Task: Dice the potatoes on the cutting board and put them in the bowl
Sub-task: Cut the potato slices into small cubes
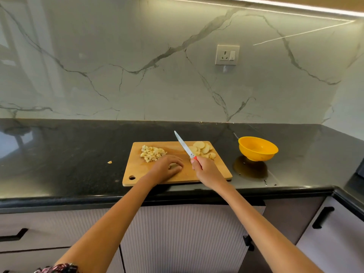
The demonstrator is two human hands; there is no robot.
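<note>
Head view: right hand grip closed on knife, blade raised over potato slices. Left hand cupped on cutting board, its contents hidden; grip state unclear

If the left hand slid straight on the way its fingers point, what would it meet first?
The left hand lies on the cutting board, fingers pointing right. Probably it would first meet the right hand gripping the knife; depth between them is unclear.

Diced potato left on cutting board, slices right, bowl seemingly empty beyond.
</note>
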